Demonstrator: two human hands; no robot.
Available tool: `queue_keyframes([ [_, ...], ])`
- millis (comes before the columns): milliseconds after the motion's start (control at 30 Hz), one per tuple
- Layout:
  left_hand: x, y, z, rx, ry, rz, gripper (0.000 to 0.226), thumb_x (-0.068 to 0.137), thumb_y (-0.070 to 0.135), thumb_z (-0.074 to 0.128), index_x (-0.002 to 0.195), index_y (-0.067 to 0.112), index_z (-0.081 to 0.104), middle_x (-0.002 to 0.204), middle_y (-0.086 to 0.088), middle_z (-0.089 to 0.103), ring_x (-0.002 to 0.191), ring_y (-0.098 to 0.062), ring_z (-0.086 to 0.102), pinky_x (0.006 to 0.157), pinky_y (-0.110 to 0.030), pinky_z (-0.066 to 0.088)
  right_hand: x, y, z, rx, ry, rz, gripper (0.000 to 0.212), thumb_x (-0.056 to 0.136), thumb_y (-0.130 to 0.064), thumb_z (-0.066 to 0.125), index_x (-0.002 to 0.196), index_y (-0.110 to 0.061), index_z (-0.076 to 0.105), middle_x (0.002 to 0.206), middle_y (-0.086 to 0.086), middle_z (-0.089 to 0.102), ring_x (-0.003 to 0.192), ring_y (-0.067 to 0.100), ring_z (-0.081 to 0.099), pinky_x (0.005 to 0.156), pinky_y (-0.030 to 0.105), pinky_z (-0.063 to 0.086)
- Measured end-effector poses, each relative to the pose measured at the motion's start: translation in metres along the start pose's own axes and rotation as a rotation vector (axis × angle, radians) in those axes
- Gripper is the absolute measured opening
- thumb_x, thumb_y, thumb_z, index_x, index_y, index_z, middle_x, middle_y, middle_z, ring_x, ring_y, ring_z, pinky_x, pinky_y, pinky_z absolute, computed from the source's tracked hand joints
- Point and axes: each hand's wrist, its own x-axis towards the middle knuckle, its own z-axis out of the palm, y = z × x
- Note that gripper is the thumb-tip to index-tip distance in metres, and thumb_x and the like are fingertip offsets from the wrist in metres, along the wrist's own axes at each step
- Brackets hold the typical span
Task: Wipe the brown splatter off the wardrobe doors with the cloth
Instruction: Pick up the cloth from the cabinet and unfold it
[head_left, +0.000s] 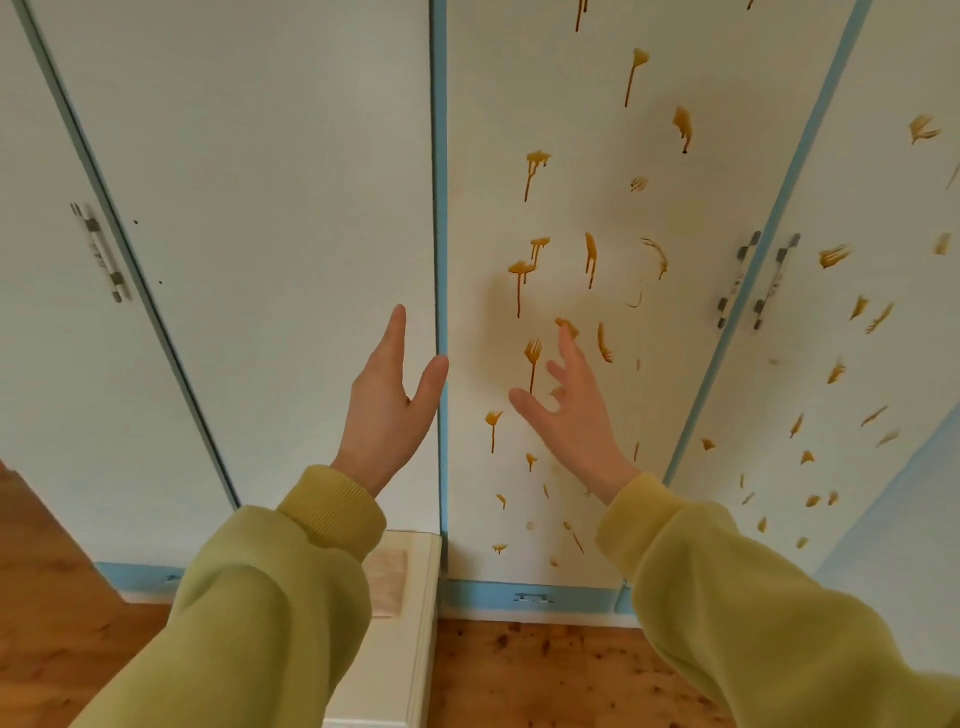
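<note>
White wardrobe doors with blue edging fill the view. Brown splatter (535, 171) with drips covers the middle door (597, 208), and more marks dot the right door (852, 291). The left door (260, 208) looks almost clean. My left hand (387, 410) is raised, open and empty, its fingertips near the blue strip between the doors. My right hand (576, 415) is open with fingers spread over the stained middle door, holding nothing. A pale folded cloth (387, 582) lies on a cream ledge below my left sleeve, partly hidden by it.
A cream cabinet or ledge (410, 649) juts out at the foot of the wardrobe. Grey handles sit on the doors: one at the left (101, 252), a pair at the right (753, 280). The wooden floor (545, 675) lies below.
</note>
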Motion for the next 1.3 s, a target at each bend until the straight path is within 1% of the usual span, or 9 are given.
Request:
queue_keyframes([
  [100,0.008,-0.011,0.004,0.022,0.01,-0.035,0.063,0.094,0.032,0.046,0.147,0.017,0.015,0.151,0.0,0.027,0.138,-0.015,0.027,0.11,-0.036,0.03,0.012,0.009,0.008,0.014,-0.021,0.012,0.083,0.086,-0.026,0.063,0.147,-0.028,0.006,0.152,-0.006,0.017,0.129,0.005,0.03,0.106,0.028,0.029],
  [200,0.019,-0.018,0.009,0.035,0.02,-0.056,0.063,0.094,0.032,0.046,0.147,0.017,0.014,0.151,-0.001,0.027,0.138,-0.016,0.027,0.111,-0.031,0.027,0.03,0.015,0.012,0.021,-0.035,0.022,0.083,0.086,-0.025,0.063,0.147,-0.026,0.007,0.153,-0.004,0.017,0.131,0.008,0.031,0.102,0.024,0.028],
  [367,0.034,-0.03,0.015,0.044,0.038,-0.079,0.063,0.094,0.032,0.045,0.147,0.017,0.014,0.151,-0.001,0.027,0.138,-0.017,0.027,0.107,-0.025,0.024,0.051,0.023,0.019,0.029,-0.062,0.018,0.082,0.086,-0.025,0.062,0.147,-0.026,0.006,0.154,-0.004,0.016,0.134,0.012,0.03,0.102,0.025,0.027],
  [533,0.039,-0.041,0.019,0.044,0.046,-0.104,0.062,0.094,0.032,0.045,0.146,0.017,0.015,0.151,-0.002,0.028,0.138,-0.017,0.027,0.108,-0.029,0.025,0.062,0.029,0.028,0.032,-0.085,0.027,0.083,0.087,-0.025,0.061,0.147,-0.026,0.005,0.154,-0.005,0.015,0.133,0.013,0.032,0.103,0.026,0.028],
  [633,0.041,-0.052,0.018,0.034,0.038,-0.122,0.062,0.094,0.031,0.046,0.146,0.016,0.017,0.15,-0.003,0.028,0.138,-0.017,0.027,0.107,-0.027,0.024,0.064,0.033,0.034,0.032,-0.09,0.039,0.083,0.086,-0.025,0.062,0.147,-0.027,0.006,0.153,-0.004,0.016,0.132,0.012,0.033,0.103,0.026,0.029],
  [800,0.046,-0.075,0.009,0.013,0.032,-0.164,0.061,0.094,0.031,0.047,0.146,0.015,0.019,0.15,-0.006,0.03,0.137,-0.018,0.029,0.111,-0.033,0.026,0.065,0.038,0.046,0.036,-0.087,0.061,0.082,0.086,-0.027,0.061,0.147,-0.027,0.006,0.153,-0.005,0.016,0.131,0.009,0.033,0.104,0.027,0.03],
  [1000,0.053,-0.111,-0.006,-0.007,-0.012,-0.195,0.059,0.094,0.032,0.045,0.146,0.016,0.02,0.149,-0.005,0.031,0.137,-0.018,0.029,0.112,-0.04,0.027,0.068,0.04,0.072,0.03,-0.028,0.123,0.082,0.086,-0.024,0.062,0.147,-0.023,0.007,0.153,0.0,0.017,0.131,0.016,0.035,0.101,0.028,0.033],
  [1133,0.059,-0.133,-0.011,0.001,-0.047,-0.188,0.056,0.095,0.031,0.042,0.145,0.015,0.021,0.149,-0.006,0.031,0.136,-0.021,0.03,0.112,-0.042,0.027,0.067,0.04,0.091,0.032,0.006,0.168,0.083,0.086,-0.022,0.062,0.147,-0.021,0.006,0.154,0.003,0.017,0.13,0.02,0.037,0.101,0.032,0.037],
  [1300,0.061,-0.158,-0.01,-0.022,-0.098,-0.18,0.056,0.096,0.031,0.042,0.145,0.015,0.021,0.15,-0.006,0.03,0.137,-0.021,0.029,0.112,-0.043,0.026,0.061,0.048,0.116,0.001,0.036,0.211,0.084,0.085,-0.024,0.063,0.147,-0.022,0.006,0.152,0.003,0.021,0.123,0.013,0.04,0.103,0.039,0.04],
])
